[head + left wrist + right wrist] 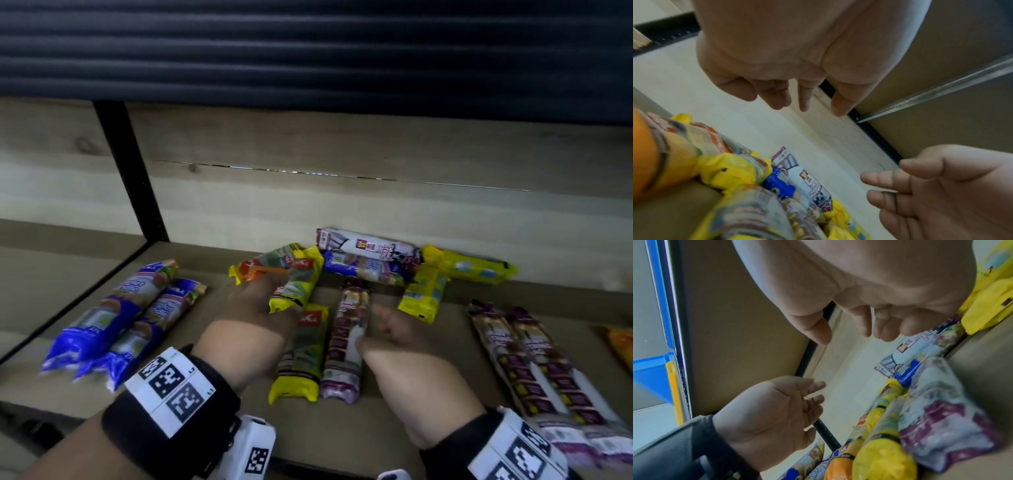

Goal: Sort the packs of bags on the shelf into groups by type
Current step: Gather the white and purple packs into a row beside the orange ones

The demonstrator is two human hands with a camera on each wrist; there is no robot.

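Right, status from my end:
left hand [260, 318]: grip relaxed, fingers loosely spread, holding nothing, over the yellow packs [294, 284]
right hand [404, 346]: grip slack and empty, just beside the purple pack [347, 342]
sorted: blue pair [116, 325] on the shelf [376, 431] to the left, purple pair [534, 373] to the right
unsorted: mixed pile mid-shelf, some overlapping
handling: I judge them light, soft, slick film; I'd pinch mid-length

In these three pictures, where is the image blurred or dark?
Head view: the purple packs at right smear, and the shutter above is dark. Left wrist view: the nearest yellow packs are out of focus. Right wrist view: the near purple pack blurs.
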